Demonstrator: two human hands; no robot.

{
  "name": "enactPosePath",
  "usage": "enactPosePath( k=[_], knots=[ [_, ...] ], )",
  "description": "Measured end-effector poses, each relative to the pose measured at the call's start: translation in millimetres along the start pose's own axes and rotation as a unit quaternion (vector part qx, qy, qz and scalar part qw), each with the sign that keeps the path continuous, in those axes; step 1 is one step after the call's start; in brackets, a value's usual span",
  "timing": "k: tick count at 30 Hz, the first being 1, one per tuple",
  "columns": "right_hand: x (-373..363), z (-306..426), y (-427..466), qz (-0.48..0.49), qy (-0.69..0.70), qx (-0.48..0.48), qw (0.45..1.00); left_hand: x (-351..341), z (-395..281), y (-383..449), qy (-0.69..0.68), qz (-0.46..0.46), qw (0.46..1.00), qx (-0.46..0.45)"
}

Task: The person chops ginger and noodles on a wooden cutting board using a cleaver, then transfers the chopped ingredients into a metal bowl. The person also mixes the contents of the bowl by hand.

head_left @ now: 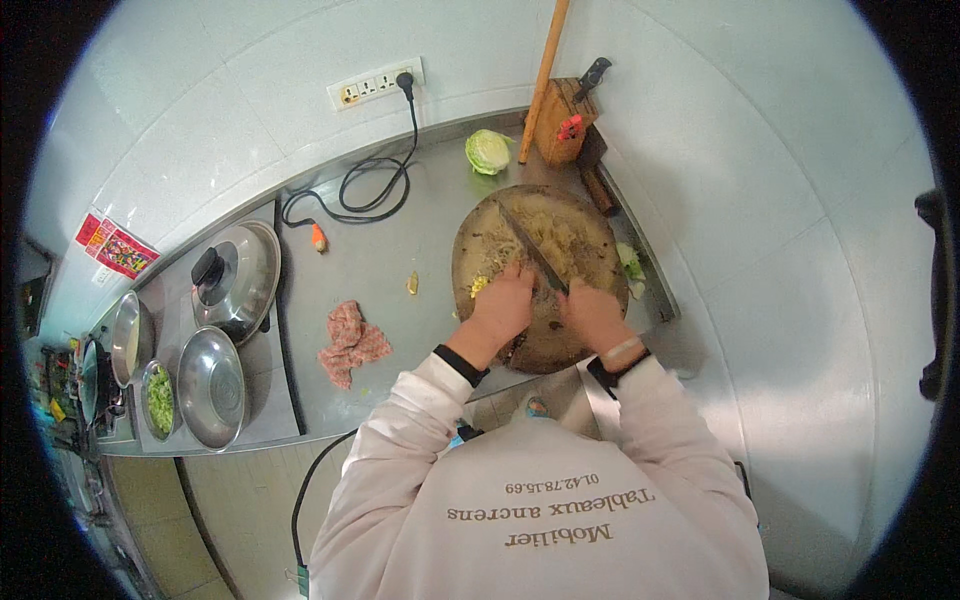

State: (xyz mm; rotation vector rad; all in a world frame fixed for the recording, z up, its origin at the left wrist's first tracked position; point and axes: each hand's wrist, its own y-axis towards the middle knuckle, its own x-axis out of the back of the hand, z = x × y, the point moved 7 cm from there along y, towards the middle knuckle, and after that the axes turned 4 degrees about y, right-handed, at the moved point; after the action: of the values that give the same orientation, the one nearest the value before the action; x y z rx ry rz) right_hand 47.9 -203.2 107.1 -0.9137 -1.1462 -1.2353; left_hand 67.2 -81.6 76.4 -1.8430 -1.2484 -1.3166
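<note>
My right hand (594, 313) is closed around the handle of a kitchen knife (531, 244), whose long blade slants to the far left over the round wooden chopping block (487, 217). On the near left part of the block, my left hand (504, 301) rests with bent fingers beside the blade. Whether anything is under those fingers is hidden. Small yellow chopped pieces (480, 284) lie against the left hand, with fine pale shreds (499, 255) just beyond them.
A cut cabbage (488, 152), wooden stick (543, 82) and knife block (559, 120) stand behind the board. Cabbage scraps (632, 268) lie at right. Leftward are a checked cloth (351, 341), black cable (375, 218), lidded pan (244, 277), steel bowl (214, 386) and bowl of chopped greens (160, 401).
</note>
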Motion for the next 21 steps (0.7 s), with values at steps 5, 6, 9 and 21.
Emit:
enactPosePath(
  k=[5, 6, 9, 21],
  knots=[
    [10.2, -6.4, 5.0, 0.024, 0.022, -0.001, 0.999, -2.7, 0.8, -0.7, 0.004, 0.042, 0.999, 0.013],
    [21.6, -8.0, 3.6, -0.003, 0.024, -0.001, 1.000, -2.3, 1.4, -2.0, 0.005, 0.040, 0.999, 0.014],
    [43.0, -14.6, -0.1, -0.065, 0.026, -0.031, 0.997, -1.7, 2.9, -3.3, -0.002, 0.030, 0.999, 0.016],
    [0.8, -44.1, 8.3, 0.025, 0.115, -0.049, 0.992, 33.2, -6.9, 22.9, -0.035, -0.112, 0.993, -0.017]
  ],
)
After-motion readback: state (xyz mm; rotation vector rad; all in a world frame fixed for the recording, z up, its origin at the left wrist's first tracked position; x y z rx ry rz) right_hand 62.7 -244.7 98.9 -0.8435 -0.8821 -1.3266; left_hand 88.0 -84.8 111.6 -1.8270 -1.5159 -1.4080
